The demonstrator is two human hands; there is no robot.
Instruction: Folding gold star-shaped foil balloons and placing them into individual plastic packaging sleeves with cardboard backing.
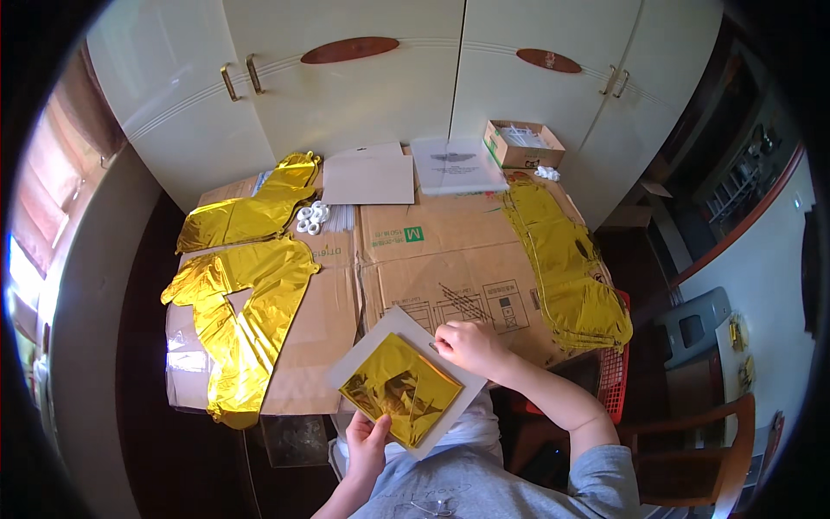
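Note:
A folded gold foil balloon [399, 385] lies flat on a pale grey card [399, 322], tilted above the near edge of the cardboard. My left hand [369, 439] grips both at their lower left edge, thumb on top of the foil and the other fingers mostly hidden beneath. At the card's upper right edge is my right hand [471, 348], its fingers curled closed; whatever they pinch is too small to make out. Unfolded gold foil balloons lie on the cardboard: one at far left [238, 221], one at near left [251, 324] and another at the right [566, 259].
Flattened cardboard [415, 233] covers the table. Along its far side are grey cards [367, 177], a clear printed bag stack [458, 169], a box of white sticks [523, 145] and white ribbon rolls [313, 216]. A red basket [616, 381] and wooden chair [735, 441] stand at right.

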